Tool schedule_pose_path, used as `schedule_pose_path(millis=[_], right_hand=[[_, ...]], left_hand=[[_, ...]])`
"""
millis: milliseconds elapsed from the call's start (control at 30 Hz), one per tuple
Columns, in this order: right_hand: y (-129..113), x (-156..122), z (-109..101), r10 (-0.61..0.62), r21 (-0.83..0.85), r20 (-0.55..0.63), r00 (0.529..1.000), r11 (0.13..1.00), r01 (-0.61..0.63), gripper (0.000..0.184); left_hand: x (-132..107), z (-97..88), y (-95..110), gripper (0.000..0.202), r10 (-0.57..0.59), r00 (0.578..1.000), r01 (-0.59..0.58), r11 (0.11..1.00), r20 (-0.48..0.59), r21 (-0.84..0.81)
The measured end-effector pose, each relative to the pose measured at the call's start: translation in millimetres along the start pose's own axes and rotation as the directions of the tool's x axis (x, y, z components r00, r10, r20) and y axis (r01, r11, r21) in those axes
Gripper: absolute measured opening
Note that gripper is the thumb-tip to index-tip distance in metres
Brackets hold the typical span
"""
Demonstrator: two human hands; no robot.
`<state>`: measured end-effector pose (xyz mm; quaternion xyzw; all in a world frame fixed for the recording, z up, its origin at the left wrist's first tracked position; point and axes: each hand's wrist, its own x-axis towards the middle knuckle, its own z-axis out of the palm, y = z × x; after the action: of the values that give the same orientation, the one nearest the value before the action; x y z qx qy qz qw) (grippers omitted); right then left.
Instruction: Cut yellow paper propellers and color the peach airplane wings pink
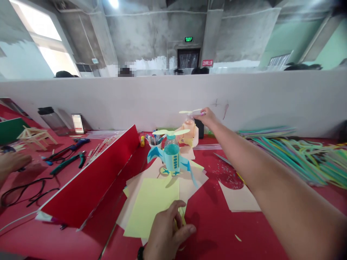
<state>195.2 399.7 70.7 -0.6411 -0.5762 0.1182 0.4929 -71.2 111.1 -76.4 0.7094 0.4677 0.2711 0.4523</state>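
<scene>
My right hand point(208, 117) reaches far forward, its fingers pinched at the blade tip of a pale paper propeller point(187, 112). That propeller tops a bottle craft dressed in orange paper point(189, 130); a small pink-purple bit shows at my fingertips. In front of it stands a bottle craft wrapped in blue paper point(172, 157), with wings and a cream propeller point(170, 133). My left hand point(168, 229) is nearer, at the edge of a yellow paper sheet point(153, 206). Its fingers curl around a narrow pale-yellow piece point(182, 217), partly hidden, its kind unclear.
A red board point(92, 180) stands on edge at left, beside pliers point(67, 162), cables and another person's hand point(13, 162). Scissors point(223, 159) and cut paper point(238, 198) lie right, with coloured strips point(276, 151) beyond. A white partition point(108, 101) closes the back.
</scene>
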Motion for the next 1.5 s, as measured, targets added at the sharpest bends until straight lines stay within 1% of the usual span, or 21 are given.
schedule_pose_path(millis=[67,133,233,300,400,467,533,600,667,733,833,900,967,1067,1167,1233,1300,1333,1367,1433,1500], right_hand=[[3.5,-21.5,-17.7,0.005,0.029,-0.007,1.000,1.000,-0.005,0.048],[8.8,-53.9,-37.3,-0.003,0.075,0.019,1.000,0.997,0.001,0.050],[20.6,-123.8,-64.5,-0.031,0.138,0.092,0.995,0.990,0.019,0.050],[31.2,-178.6,-77.1,-0.037,0.162,0.156,0.987,0.987,0.011,0.040],[49.0,-253.5,-85.2,-0.008,0.200,0.275,0.962,0.979,-0.049,0.029],[58.9,-289.3,-85.0,0.017,0.211,0.318,0.948,0.974,-0.088,0.028],[64.7,-311.3,-82.8,0.025,0.261,0.339,0.941,0.958,-0.120,0.036],[65.6,-322.2,-81.2,0.023,0.350,0.359,0.933,0.924,-0.157,0.040],[62.7,-326.1,-81.5,0.002,0.412,0.401,0.916,0.893,-0.182,0.031],[58.0,-327.2,-83.3,-0.045,0.401,0.467,0.883,0.901,-0.166,0.019],[51.7,-328.3,-86.4,-0.115,0.350,0.541,0.833,0.931,-0.099,0.026],[49.2,-329.4,-86.8,-0.145,0.336,0.555,0.819,0.940,-0.061,0.029],[48.0,-330.4,-85.6,-0.171,0.324,0.571,0.803,0.946,-0.030,0.031],[48.0,-331.5,-82.1,-0.194,0.310,0.590,0.784,0.951,0.001,0.033],[48.4,-331.7,-79.4,-0.198,0.298,0.599,0.776,0.955,0.014,0.034],[48.2,-331.8,-78.7,-0.193,0.284,0.607,0.771,0.959,0.016,0.033],[48.1,-332.2,-79.2,-0.189,0.277,0.604,0.774,0.961,0.019,0.032],[48.2,-332.4,-79.9,-0.189,0.286,0.592,0.784,0.958,0.015,0.031],[48.4,-332.7,-80.7,-0.181,0.301,0.573,0.799,0.953,0.000,0.030],[48.9,-333.1,-83.0,-0.153,0.340,0.534,0.831,0.939,-0.045,0.025],[49.0,-333.2,-85.7,-0.136,0.354,0.521,0.843,0.933,-0.068,0.019]], left_hand=[[-0.1,-0.4,3.0,0.037,-0.007,0.996,0.010,0.999,-0.094,0.039],[0.0,-1.0,5.5,0.027,0.010,0.982,-0.006,1.000,-0.188,0.021],[-0.5,-2.1,9.9,0.022,0.033,0.970,-0.083,0.976,-0.241,-0.200],[-2.1,-2.0,13.6,0.025,0.041,0.973,-0.122,0.924,-0.225,-0.363],[-6.7,1.1,19.6,0.025,0.008,0.990,-0.076,0.868,-0.138,-0.491],[-10.1,5.1,23.6,0.020,-0.031,0.997,-0.017,0.823,-0.075,-0.568],[-11.9,9.8,27.8,0.017,-0.059,0.998,0.024,0.776,-0.034,-0.630],[-10.5,14.7,32.0,0.020,-0.077,0.997,0.045,0.748,-0.019,-0.663],[-4.9,19.9,36.0,0.025,-0.082,0.996,0.041,0.721,-0.026,-0.691],[4.0,24.9,39.5,0.032,-0.065,0.997,0.009,0.698,-0.051,-0.716],[17.7,31.9,43.8,0.040,-0.033,0.997,-0.025,0.666,-0.064,-0.745],[23.8,36.2,45.5,0.036,-0.012,0.999,-0.035,0.583,-0.052,-0.812],[26.7,40.8,45.4,0.026,-0.008,0.999,-0.036,0.454,-0.044,-0.890],[27.8,47.8,41.8,0.017,-0.056,0.998,-0.017,0.302,-0.036,-0.953],[27.7,52.9,37.1,0.015,-0.097,0.994,-0.019,0.224,-0.041,-0.974],[26.9,54.9,35.3,0.014,-0.098,0.993,-0.042,0.202,-0.063,-0.978],[25.1,57.0,34.6,0.016,-0.086,0.991,-0.081,0.228,-0.103,-0.970],[24.0,58.4,34.5,0.018,-0.082,0.987,-0.110,0.272,-0.137,-0.956],[22.9,60.2,34.2,0.020,-0.079,0.980,-0.144,0.342,-0.181,-0.929],[21.3,64.1,33.0,0.025,-0.065,0.961,-0.197,0.523,-0.269,-0.829],[20.7,67.5,31.2,0.030,-0.035,0.951,-0.204,0.679,-0.309,-0.705]])
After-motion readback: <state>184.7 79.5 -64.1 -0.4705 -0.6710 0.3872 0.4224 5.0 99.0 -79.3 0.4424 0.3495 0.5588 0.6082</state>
